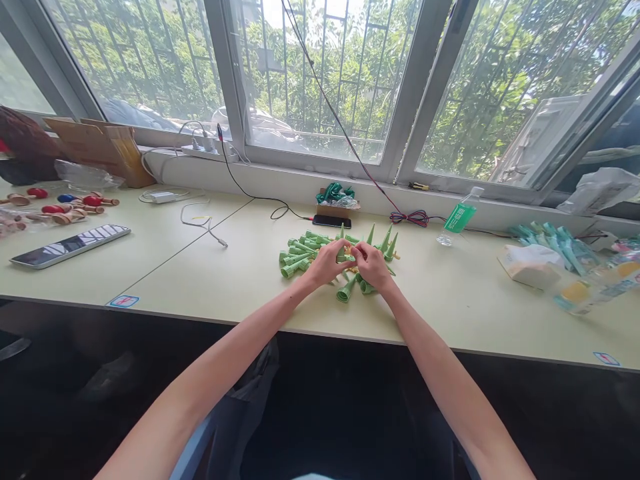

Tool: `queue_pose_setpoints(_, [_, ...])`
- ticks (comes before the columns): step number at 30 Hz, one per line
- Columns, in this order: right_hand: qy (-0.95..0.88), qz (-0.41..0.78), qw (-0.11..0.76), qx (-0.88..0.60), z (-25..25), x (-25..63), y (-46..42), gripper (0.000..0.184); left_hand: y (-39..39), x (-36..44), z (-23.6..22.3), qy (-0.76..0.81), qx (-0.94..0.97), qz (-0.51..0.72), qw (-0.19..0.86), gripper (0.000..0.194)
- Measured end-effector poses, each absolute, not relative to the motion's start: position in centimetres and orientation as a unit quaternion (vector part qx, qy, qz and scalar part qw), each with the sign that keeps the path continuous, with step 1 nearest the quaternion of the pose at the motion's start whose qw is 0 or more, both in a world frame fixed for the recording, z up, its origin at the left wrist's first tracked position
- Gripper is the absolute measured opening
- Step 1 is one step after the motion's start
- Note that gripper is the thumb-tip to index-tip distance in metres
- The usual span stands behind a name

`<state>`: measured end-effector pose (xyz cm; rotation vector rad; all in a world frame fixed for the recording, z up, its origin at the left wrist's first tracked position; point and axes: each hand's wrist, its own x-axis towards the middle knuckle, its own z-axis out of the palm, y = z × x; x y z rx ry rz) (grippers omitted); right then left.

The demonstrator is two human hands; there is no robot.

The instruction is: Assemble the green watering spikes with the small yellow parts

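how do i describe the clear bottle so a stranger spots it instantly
On the long pale table below the window sill, find the pile of green cones. The clear bottle is to their right, farther back. Its white cap and green label distinguish it from the coiled dark cable beside it.

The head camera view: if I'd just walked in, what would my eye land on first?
Probably the heap of pale green cones at the middle of the table, with the left hand and right hand close together over it. Behind them, bright windows full of foliage fill the top of the view. Off to the left, red and blue balls stand out among wooden pieces.
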<state>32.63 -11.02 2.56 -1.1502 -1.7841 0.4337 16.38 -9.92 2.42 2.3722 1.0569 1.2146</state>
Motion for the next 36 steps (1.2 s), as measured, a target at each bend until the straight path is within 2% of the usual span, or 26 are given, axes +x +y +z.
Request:
queue_pose_setpoints(14, [-0.742,0.122,0.454,-0.478,2.07,32.68,-10.56,0.039,-10.05,16.42,2.51,0.346,0.827,0.421,0.136,0.026])
queue_pose_setpoints(36, [-0.741,0.11,0.436,-0.499,2.05,32.49,-10.44,0.045,-10.02,16.53,2.45,0.327,0.836,0.423,0.127,0.025])
